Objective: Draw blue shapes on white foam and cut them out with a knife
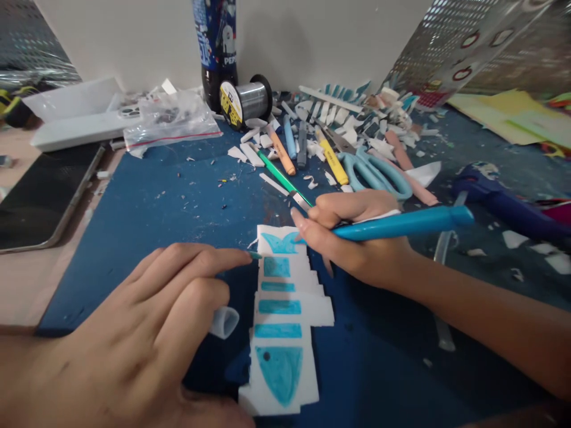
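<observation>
My right hand (370,238) is closed round a bright blue marker (401,226), its tip at the blue tail shape near the top of a white strip (316,309). Pieces of a fish are drawn on the strip in blue: a tail, several bars, and a head (280,374) with a dark eye. My left hand (169,321) lies at the strip's left side with fingers spread, the index fingertip on its upper edge and the thumb by the bottom corner. A pale translucent tube-like piece (225,323) pokes out beside its fingers; whether they grip it is hidden.
Several markers, including a yellow one (331,156), blue-handled scissors (377,173), a green pen-like tool (283,176) and white scraps lie behind the strip. Further back stand a wire spool (247,101) and a bottle (217,47). A phone (44,193) is at left, a dark blue tool (504,199) at right.
</observation>
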`<state>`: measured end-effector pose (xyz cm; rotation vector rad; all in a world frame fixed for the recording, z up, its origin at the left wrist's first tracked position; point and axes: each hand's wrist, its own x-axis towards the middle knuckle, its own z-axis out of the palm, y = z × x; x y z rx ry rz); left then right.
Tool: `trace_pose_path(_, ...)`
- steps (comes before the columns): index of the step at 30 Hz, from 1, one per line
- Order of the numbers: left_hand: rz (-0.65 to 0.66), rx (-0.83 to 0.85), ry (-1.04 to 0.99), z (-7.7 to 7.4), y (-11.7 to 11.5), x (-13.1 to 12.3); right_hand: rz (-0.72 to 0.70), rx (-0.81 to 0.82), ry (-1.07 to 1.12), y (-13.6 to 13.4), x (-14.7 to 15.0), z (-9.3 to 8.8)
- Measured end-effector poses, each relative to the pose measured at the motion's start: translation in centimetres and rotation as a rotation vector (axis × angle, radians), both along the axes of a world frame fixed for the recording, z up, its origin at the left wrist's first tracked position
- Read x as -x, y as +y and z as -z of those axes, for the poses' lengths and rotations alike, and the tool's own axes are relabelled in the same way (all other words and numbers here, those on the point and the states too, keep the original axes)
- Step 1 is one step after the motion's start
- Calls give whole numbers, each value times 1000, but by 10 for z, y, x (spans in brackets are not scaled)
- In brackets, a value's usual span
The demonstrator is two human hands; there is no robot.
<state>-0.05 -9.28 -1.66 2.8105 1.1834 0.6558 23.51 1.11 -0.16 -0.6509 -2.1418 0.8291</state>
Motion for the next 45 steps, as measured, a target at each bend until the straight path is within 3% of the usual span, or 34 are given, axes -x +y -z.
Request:
trace_pose_path(4,-8,32,16,-4,3,-3,52,117,100,1,0,4)
trace_pose_path(8,-21,69,-37,-8,8,-5,184,316,262,5,0,5)
trace_pose_path(10,-48,111,-46,-10,10,-5,179,417,325,5,0,3)
trace_pose_path(14,-65,199,-85,-11,13,-4,31,561,373,2,-1,-1)
trace_pose_path(22,-138,268,-73,-9,17,-4,-275,693,390,1,-3,-5)
trace_pose_path(25,-152,337,-29,-14,18,-9,-302,715,344,-6,-2,-8)
trace_pose_path(31,-124,291,-25,-18,19,-11,-262,692,291,-15,1,-12)
trace_pose_path(37,-88,276,-77,-18,18,-9,-315,649,202,-14,2,-10)
trace_pose_path(45,-87,297,-169,-14,16,-10,-154,656,408,-11,0,-15)
